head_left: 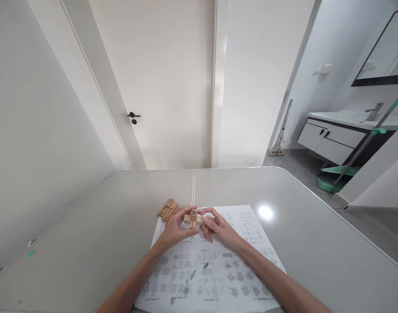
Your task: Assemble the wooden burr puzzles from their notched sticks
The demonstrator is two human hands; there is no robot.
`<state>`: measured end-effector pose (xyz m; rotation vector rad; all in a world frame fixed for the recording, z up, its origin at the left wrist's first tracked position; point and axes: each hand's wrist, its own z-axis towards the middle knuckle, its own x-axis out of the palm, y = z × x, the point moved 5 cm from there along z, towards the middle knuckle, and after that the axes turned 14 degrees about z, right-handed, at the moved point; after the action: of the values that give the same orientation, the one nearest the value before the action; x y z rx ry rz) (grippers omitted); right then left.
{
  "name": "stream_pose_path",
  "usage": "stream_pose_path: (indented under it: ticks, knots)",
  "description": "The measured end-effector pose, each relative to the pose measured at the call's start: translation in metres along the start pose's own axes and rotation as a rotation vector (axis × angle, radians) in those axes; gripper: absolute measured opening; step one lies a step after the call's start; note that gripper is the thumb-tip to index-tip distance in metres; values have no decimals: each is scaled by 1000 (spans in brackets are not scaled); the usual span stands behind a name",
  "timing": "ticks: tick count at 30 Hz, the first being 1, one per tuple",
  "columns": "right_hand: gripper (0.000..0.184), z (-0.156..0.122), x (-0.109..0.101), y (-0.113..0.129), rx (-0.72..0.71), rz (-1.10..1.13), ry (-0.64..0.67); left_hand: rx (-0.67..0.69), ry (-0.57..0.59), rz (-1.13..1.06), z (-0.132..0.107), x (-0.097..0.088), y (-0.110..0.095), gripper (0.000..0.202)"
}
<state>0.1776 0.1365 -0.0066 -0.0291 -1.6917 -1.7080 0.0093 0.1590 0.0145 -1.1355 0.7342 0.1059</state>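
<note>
Between my two hands is a small cross-shaped assembly of wooden puzzle pieces (194, 218), with dark letters or marks on some faces. My left hand (175, 230) grips it from the left, thumb below and fingers above. On the right, my right hand (217, 225) pinches the end of the right-hand arm with thumb and forefinger. Both hands are over a large printed sheet (212, 261) covered with rows of small grey diagrams. Just beyond my left hand lie several loose notched wooden pieces (168, 210), side by side and partly hidden by my fingers.
The sheet lies on a light grey table (97, 243) with a seam down its far half. Behind it are a white door (166, 87) and wall. To the right stand a mop (281, 134), a green dustpan (329, 184) and a sink cabinet (336, 134).
</note>
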Motion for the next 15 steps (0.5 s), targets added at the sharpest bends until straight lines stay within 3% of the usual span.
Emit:
stream_pose_path:
  ticks: [3, 8, 15]
  knots:
    - [46, 2, -4, -4, 17, -48, -17, 16, -6, -5, 0, 0, -1, 63]
    - [46, -1, 3, -2, 90, -93, 76, 56, 16, -9, 0, -1, -3, 59]
    - [42, -4, 3, -8, 157, -154, 161, 49, 125, -69, -1, 5, -8, 58]
